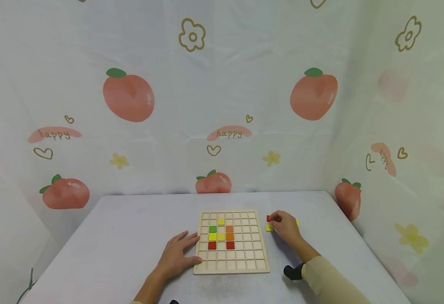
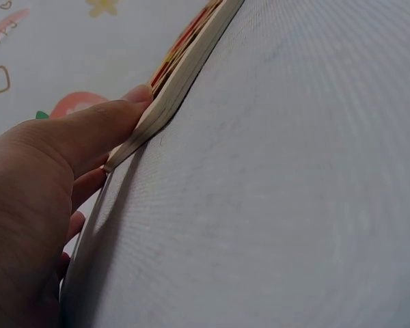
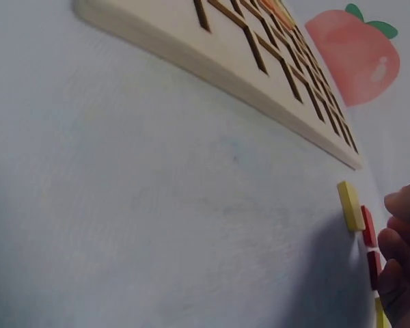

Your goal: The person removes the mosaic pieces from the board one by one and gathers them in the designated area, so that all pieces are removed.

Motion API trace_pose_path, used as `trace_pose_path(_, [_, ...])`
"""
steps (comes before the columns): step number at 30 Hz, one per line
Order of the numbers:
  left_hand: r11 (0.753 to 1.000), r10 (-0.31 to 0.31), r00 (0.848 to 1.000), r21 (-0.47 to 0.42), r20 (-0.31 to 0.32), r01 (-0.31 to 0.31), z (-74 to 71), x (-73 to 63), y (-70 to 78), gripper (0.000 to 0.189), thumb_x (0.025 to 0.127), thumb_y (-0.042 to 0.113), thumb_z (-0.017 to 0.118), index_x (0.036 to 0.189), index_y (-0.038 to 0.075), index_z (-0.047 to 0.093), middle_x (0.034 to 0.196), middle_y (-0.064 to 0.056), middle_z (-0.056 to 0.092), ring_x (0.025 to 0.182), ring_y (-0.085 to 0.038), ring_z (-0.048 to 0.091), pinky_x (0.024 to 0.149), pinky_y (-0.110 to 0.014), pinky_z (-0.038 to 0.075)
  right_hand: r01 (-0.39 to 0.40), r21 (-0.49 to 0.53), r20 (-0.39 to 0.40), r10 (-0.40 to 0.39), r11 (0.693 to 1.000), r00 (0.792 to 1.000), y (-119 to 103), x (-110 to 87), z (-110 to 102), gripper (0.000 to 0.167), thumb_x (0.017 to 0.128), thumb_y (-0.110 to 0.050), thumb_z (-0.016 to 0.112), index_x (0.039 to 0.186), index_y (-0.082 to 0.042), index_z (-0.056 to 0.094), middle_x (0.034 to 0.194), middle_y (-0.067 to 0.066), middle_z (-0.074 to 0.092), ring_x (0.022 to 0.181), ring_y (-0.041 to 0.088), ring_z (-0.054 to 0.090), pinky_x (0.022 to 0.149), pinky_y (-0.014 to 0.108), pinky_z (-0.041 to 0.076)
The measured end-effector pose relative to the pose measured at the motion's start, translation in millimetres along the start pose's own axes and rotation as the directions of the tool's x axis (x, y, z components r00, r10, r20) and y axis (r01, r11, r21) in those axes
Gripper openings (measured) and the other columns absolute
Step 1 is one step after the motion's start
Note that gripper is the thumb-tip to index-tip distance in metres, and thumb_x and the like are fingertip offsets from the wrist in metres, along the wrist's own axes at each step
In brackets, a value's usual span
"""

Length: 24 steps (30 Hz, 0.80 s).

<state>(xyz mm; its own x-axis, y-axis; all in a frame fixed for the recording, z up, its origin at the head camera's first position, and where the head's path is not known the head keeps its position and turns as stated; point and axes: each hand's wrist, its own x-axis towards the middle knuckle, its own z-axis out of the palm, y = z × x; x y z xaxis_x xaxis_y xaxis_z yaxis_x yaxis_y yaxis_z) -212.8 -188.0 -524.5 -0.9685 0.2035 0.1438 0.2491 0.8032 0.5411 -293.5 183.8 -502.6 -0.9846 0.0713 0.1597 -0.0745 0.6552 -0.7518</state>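
A square wooden grid board (image 1: pixel 245 265) lies on the table, with several coloured square tiles set in its left and middle cells. Among them are a green tile (image 1: pixel 212 229), an orange tile (image 1: pixel 229 229) and a red tile (image 1: pixel 212 245). My left hand (image 1: pixel 178 255) rests at the board's left side, fingers spread, the thumb on its near left corner. To the right of the board, my right hand (image 1: pixel 285 226) is bent over loose tiles, with thumb and fingertips apart. Close by its fingertips are a yellow tile (image 3: pixel 351 206) and a red tile (image 3: pixel 368 227); no tile shows between them.
Another red tile (image 3: pixel 374 270) and a yellow tile (image 3: pixel 379 313) lie partly behind the right hand. A white cloth (image 1: pixel 131 228) covers the table. Printed curtains (image 1: pixel 267 97) stand behind and at the sides. A black wrist strap piece (image 1: pixel 293 272) sticks out by the right sleeve.
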Motion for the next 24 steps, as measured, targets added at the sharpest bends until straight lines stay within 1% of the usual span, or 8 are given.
trace_pose_path(2, [1.000, -0.004, 1.000, -0.001, 0.002, 0.004, -0.3, 0.1, 0.1, 0.077, 0.071, 0.059, 0.076, 0.135, 0.020, 0.060, 0.139, 0.007, 0.054, 0.137, -0.032, 0.034, 0.106, -0.063, 0.026, 0.000, 0.010, 0.006, -0.001, 1.000, 1.000, -2, 2.0, 1, 0.008, 0.084, 0.002, 0.068, 0.089, -0.005, 0.066, 0.084, 0.004, 0.062, 0.077, 0.021, 0.055, 0.065, 0.029, 0.050])
trace_pose_path(11, [1.000, -0.002, 1.000, 0.005, 0.005, 0.002, -0.1, 0.7, -0.3, 0.076, 0.072, 0.058, 0.076, 0.135, 0.020, 0.060, 0.140, 0.007, 0.054, 0.137, -0.032, 0.034, 0.106, -0.062, 0.027, 0.038, 0.028, 0.019, -0.038, 0.999, 0.999, -15, 7.6, 11, 0.010, 0.085, 0.000, 0.068, 0.095, -0.004, 0.067, 0.086, 0.003, 0.061, 0.079, 0.019, 0.055, 0.066, 0.030, 0.048])
trace_pose_path(17, [1.000, -0.011, 1.000, 0.000, 0.001, 0.011, -0.5, 1.8, 1.0, 0.077, 0.071, 0.059, 0.076, 0.135, 0.020, 0.060, 0.139, 0.006, 0.054, 0.137, -0.032, 0.034, 0.106, -0.063, 0.027, 0.092, 0.048, 0.022, -0.093, 0.995, 0.995, -20, 7.7, 21, 0.010, 0.084, 0.000, 0.068, 0.093, -0.004, 0.067, 0.084, 0.002, 0.062, 0.079, 0.019, 0.058, 0.069, 0.033, 0.049])
trace_pose_path(19, [1.000, -0.020, 1.000, -0.001, 0.004, 0.020, -0.3, 1.3, 1.1, 0.077, 0.070, 0.059, 0.076, 0.135, 0.021, 0.060, 0.139, 0.007, 0.054, 0.137, -0.032, 0.034, 0.106, -0.062, 0.027, 0.096, 0.057, 0.037, -0.099, 0.994, 0.994, -22, 6.7, 25, 0.010, 0.084, -0.001, 0.068, 0.093, -0.005, 0.066, 0.084, 0.002, 0.061, 0.079, 0.018, 0.057, 0.068, 0.032, 0.048])
trace_pose_path(24, [1.000, -0.015, 1.000, 0.006, 0.007, 0.015, -0.5, 0.4, 0.5, 0.077, 0.071, 0.059, 0.076, 0.135, 0.021, 0.060, 0.139, 0.007, 0.054, 0.137, -0.032, 0.034, 0.106, -0.062, 0.027, 0.148, 0.071, 0.075, -0.154, 0.986, 0.985, -28, 4.6, 33, 0.009, 0.084, -0.003, 0.071, 0.092, -0.005, 0.066, 0.082, 0.000, 0.061, 0.076, 0.017, 0.057, 0.066, 0.031, 0.049])
